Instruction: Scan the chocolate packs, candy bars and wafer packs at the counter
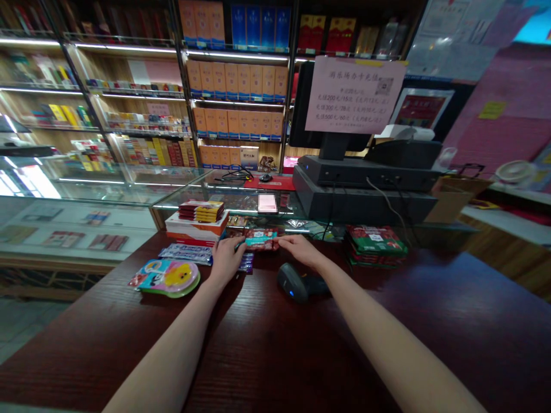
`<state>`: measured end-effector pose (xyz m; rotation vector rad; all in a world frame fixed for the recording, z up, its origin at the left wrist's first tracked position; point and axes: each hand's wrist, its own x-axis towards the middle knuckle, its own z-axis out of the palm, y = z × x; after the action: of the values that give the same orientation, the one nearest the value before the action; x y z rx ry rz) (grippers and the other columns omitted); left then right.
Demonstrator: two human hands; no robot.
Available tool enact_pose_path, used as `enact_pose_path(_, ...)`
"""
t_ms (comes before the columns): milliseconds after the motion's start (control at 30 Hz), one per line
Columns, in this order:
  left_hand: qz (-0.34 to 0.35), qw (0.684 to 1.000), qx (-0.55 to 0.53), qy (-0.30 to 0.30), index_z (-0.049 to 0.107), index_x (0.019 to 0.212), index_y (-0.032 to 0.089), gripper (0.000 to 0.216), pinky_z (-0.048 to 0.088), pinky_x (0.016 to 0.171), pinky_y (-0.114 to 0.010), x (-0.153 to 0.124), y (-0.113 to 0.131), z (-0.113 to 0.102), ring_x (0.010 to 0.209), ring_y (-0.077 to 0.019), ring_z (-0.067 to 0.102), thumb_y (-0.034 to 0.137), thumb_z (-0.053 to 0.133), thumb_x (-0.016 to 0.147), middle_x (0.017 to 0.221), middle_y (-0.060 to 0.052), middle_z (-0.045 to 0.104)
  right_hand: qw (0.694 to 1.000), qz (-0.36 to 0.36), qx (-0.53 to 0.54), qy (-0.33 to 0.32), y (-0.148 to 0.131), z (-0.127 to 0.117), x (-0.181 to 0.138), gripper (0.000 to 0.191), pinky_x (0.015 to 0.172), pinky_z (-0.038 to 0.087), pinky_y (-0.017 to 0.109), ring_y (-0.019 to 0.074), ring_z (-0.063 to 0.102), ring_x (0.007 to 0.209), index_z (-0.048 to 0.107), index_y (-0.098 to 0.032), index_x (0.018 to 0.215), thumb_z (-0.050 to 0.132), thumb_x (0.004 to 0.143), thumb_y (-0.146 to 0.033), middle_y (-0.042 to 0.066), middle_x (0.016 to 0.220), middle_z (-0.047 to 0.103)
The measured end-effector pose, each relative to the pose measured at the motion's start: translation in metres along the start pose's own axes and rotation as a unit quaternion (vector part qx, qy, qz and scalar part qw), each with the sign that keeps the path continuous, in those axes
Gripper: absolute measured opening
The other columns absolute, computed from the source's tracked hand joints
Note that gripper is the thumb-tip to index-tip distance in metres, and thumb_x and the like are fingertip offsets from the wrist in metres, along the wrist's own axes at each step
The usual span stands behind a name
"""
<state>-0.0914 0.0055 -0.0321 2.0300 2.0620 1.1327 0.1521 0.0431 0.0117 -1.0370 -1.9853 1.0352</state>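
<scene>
A red and teal snack packet (261, 236) lies across the far part of the dark wooden counter, between my two hands. My right hand (300, 250) is closed, its thumb and finger pinching the packet's right end. Over the left end, my left hand (227, 261) has its fingers curled on the packet, partly hiding it. Purple wrapped bars (247, 263) lie beside and partly beneath my left hand, and blue-white wrapped bars (186, 253) are to its left. A black barcode scanner (293, 282) rests near my right wrist.
Red and yellow packets (201, 210) sit on a white and orange box (196, 226) at the left. A colourful toy pack (166, 276) lies nearer. Stacked green and red packets (374, 245) are at the right, before the till (361, 186). A glass display case (60, 229) stands left.
</scene>
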Motion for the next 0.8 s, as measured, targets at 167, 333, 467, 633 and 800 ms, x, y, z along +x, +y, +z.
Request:
enact_pose_path(167,0.036,0.999,-0.029,0.019,0.071,0.119,0.029,0.027,0.032,0.116,-0.049,-0.004,0.013,-0.005,0.123,-0.0241,0.06,0.035,0.058,0.096,0.124,-0.003,0.073,0.999,0.01,-0.003,0.034,-0.004,-0.01,-0.019,0.039,0.105,0.046,0.045,0.0276,0.069,0.109,0.077,-0.019,0.114,0.056,0.09,-0.042,0.007,0.111,0.078)
enact_pose_path(333,0.111,0.992,-0.056,0.02,0.069,0.123,0.028,0.03,0.037,0.113,-0.047,-0.01,0.031,-0.011,0.121,-0.0231,0.06,0.035,0.06,0.095,0.126,-0.004,0.072,0.997,-0.015,-0.036,0.07,-0.003,-0.025,-0.045,0.039,0.109,0.044,0.043,0.0266,0.066,0.116,0.075,-0.022,0.12,0.062,0.089,-0.041,0.008,0.125,0.073)
enact_pose_path(467,0.166,0.983,-0.08,0.009,0.063,0.133,0.027,0.039,0.036,0.113,-0.048,-0.014,0.038,-0.01,0.126,-0.0239,0.056,0.033,0.06,0.094,0.133,-0.006,0.068,0.995,-0.031,-0.019,0.094,0.001,-0.032,-0.061,0.039,0.109,0.044,0.042,0.0262,0.065,0.12,0.074,-0.024,0.122,0.064,0.088,-0.041,0.007,0.128,0.072)
enact_pose_path(633,0.213,0.972,-0.094,-0.001,0.055,0.142,0.028,0.048,0.032,0.118,-0.052,-0.017,0.034,-0.002,0.135,-0.0251,0.049,0.027,0.057,0.095,0.142,-0.007,0.061,0.992,-0.054,-0.029,0.107,0.005,-0.035,-0.072,0.038,0.111,0.044,0.042,0.0244,0.064,0.122,0.071,-0.025,0.125,0.061,0.091,-0.037,0.007,0.131,0.07)
enact_pose_path(800,0.253,0.963,-0.088,0.012,0.05,0.147,0.03,0.052,0.033,0.118,-0.052,-0.019,0.033,0.001,0.138,-0.0251,0.047,0.024,0.054,0.095,0.143,-0.006,0.06,0.987,-0.082,-0.043,0.128,0.018,-0.036,-0.078,0.042,0.114,0.042,0.041,0.0221,0.062,0.125,0.07,-0.026,0.127,0.059,0.087,-0.023,0.006,0.132,0.069)
